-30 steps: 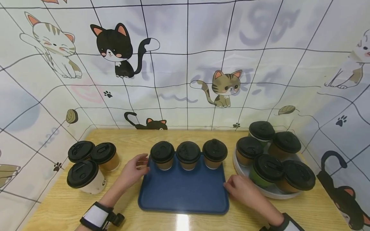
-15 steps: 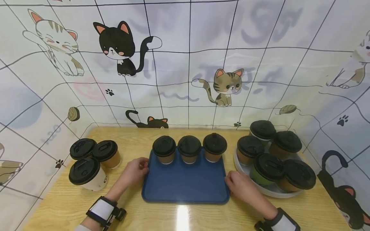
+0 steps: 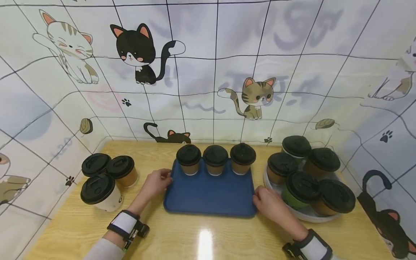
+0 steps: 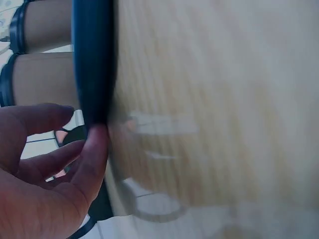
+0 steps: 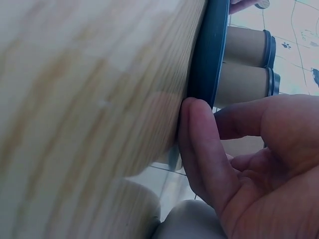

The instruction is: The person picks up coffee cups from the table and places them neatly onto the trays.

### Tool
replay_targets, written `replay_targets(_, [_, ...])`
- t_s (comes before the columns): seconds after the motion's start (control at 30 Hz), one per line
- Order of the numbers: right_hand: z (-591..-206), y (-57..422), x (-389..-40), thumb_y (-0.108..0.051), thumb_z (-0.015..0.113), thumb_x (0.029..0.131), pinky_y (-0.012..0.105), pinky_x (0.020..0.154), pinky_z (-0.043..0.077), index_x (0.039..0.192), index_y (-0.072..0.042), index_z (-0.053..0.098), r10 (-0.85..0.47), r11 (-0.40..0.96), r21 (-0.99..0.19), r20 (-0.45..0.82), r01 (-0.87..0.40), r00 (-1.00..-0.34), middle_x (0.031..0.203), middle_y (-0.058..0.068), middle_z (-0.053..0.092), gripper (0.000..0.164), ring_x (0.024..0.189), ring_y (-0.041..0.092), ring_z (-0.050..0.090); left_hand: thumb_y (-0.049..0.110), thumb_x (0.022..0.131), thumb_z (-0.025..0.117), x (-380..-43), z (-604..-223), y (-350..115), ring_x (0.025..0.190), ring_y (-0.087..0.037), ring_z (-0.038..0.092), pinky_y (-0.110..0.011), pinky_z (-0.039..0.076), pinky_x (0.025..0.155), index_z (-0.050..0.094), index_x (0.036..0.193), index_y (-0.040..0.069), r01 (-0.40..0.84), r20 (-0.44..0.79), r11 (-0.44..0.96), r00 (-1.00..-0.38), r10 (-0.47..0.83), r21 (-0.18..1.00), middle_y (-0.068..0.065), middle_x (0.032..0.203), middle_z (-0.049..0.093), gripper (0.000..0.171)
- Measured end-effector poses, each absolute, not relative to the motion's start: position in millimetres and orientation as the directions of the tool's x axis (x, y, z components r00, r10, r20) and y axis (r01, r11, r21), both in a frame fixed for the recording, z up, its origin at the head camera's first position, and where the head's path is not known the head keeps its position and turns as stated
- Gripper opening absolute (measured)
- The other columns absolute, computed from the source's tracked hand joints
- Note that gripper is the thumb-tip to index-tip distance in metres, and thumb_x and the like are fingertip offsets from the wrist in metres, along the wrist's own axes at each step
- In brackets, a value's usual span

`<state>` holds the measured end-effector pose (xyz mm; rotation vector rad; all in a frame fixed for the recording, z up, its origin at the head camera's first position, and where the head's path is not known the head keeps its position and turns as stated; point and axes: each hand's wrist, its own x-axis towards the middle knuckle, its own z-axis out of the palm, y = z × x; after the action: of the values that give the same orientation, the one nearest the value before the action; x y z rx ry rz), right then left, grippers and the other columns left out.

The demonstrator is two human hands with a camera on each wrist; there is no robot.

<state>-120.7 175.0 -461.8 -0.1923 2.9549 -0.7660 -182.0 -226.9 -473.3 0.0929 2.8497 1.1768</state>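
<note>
A blue rectangular tray (image 3: 209,196) lies on the wooden table, with a row of three brown paper cups along its far edge: a left cup (image 3: 189,159), a middle cup (image 3: 215,159) and a right cup (image 3: 242,158), each under a black lid. My left hand (image 3: 158,182) grips the tray's left rim, fingertips at its underside and thumb on the inner side in the left wrist view. At the right rim, my right hand (image 3: 268,202) pinches the tray the same way, two fingers against the outer edge in the right wrist view.
Left of the tray stand three lidded cups, a white one (image 3: 108,200) nearest. A round pale basin (image 3: 307,216) holding several lidded cups sits close beside my right hand. A cat-patterned cloth wall (image 3: 195,79) closes off the back and sides.
Both hands have slid the tray with its three cups away from me, toward the back wall. My left fingers have closed onto the left rim. The other cups stay in place.
</note>
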Motion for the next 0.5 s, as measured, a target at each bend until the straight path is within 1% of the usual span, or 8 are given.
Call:
replay_targets(0.07, [-461, 175, -120, -0.006, 0.062, 0.098, 0.033, 0.056, 0.041, 0.077, -0.010, 0.057, -0.138, 0.865, -0.495, -0.065, -0.088, -0.988, 0.064, -0.001, 0.052, 0.022, 0.056, 0.013, 0.051, 0.007, 0.098, 0.067, -175, -473, -228, 0.107, -0.036, 0.070, -0.042, 0.060, 0.081, 0.059, 0.138, -0.007, 0.037, -0.010, 0.654, -0.998, 0.068, 0.755, -0.022, 0.120, 0.068, 0.044])
replay_targets(0.17, [-460, 175, -120, -0.007, 0.062, 0.099, 0.032, 0.056, 0.043, 0.082, -0.008, 0.060, -0.127, 0.864, -0.499, -0.095, -0.063, -0.987, 0.065, -0.001, 0.055, 0.017, 0.056, 0.012, 0.054, 0.006, 0.098, 0.069, -161, -468, -229, 0.116, -0.039, 0.066, -0.047, 0.057, 0.093, 0.056, 0.141, -0.006, 0.100, 0.086, 0.577, -0.995, 0.051, 0.810, -0.023, 0.126, 0.066, 0.047])
replay_targets(0.2, [-460, 175, -121, -0.007, 0.062, 0.099, 0.032, 0.056, 0.043, 0.083, -0.007, 0.061, -0.123, 0.864, -0.500, -0.101, -0.057, -0.987, 0.066, -0.001, 0.055, 0.016, 0.056, 0.012, 0.054, 0.005, 0.097, 0.069, -157, -465, -229, 0.117, -0.039, 0.065, -0.049, 0.055, 0.097, 0.056, 0.141, -0.006, 0.136, 0.132, 0.555, -0.990, 0.047, 0.821, -0.023, 0.126, 0.065, 0.047])
replay_targets(0.27, [-460, 175, -121, -0.007, 0.062, 0.099, 0.032, 0.056, 0.043, 0.084, -0.007, 0.061, -0.120, 0.867, -0.495, -0.106, -0.052, -0.987, 0.066, 0.000, 0.055, 0.015, 0.056, 0.013, 0.054, 0.002, 0.096, 0.071, -147, -457, -230, 0.115, -0.039, 0.066, -0.050, 0.055, 0.097, 0.059, 0.138, -0.005, 0.243, 0.266, 0.521, -0.964, 0.032, 0.818, -0.022, 0.124, 0.067, 0.044])
replay_targets(0.3, [-460, 176, -122, -0.007, 0.062, 0.099, 0.032, 0.056, 0.042, 0.085, -0.006, 0.061, -0.121, 0.868, -0.493, -0.106, -0.053, -0.987, 0.066, 0.000, 0.054, 0.015, 0.057, 0.013, 0.053, 0.001, 0.095, 0.072, -141, -452, -231, 0.113, -0.036, 0.068, -0.044, 0.055, 0.098, 0.061, 0.136, -0.004, 0.293, 0.335, 0.526, -0.942, 0.017, 0.798, -0.020, 0.122, 0.069, 0.042])
replay_targets(0.37, [-460, 176, -121, -0.007, 0.062, 0.099, 0.032, 0.056, 0.042, 0.084, -0.007, 0.061, -0.127, 0.868, -0.492, -0.094, -0.065, -0.987, 0.066, 0.000, 0.053, 0.015, 0.058, 0.013, 0.052, -0.003, 0.093, 0.073, -131, -443, -235, 0.109, -0.024, 0.070, -0.032, 0.056, 0.096, 0.065, 0.131, -0.002, 0.394, 0.478, 0.544, -0.878, -0.014, 0.740, -0.016, 0.118, 0.071, 0.039])
replay_targets(0.43, [-460, 176, -121, -0.007, 0.062, 0.099, 0.033, 0.057, 0.041, 0.083, -0.007, 0.060, -0.139, 0.866, -0.492, -0.076, -0.084, -0.987, 0.066, 0.000, 0.052, 0.016, 0.058, 0.013, 0.051, -0.008, 0.089, 0.074, -122, -434, -242, 0.106, -0.012, 0.069, -0.021, 0.054, 0.092, 0.069, 0.126, -0.001, 0.482, 0.617, 0.574, -0.786, -0.050, 0.662, -0.015, 0.114, 0.073, 0.038])
replay_targets(0.5, [-460, 177, -121, -0.007, 0.063, 0.099, 0.033, 0.057, 0.041, 0.082, -0.008, 0.059, -0.148, 0.863, -0.495, -0.058, -0.100, -0.987, 0.066, -0.001, 0.052, 0.017, 0.058, 0.013, 0.050, -0.012, 0.086, 0.075, -116, -427, -250, 0.104, 0.000, 0.066, -0.010, 0.048, 0.092, 0.070, 0.122, -0.001, 0.512, 0.701, 0.614, -0.707, -0.096, 0.600, -0.014, 0.113, 0.073, 0.038])
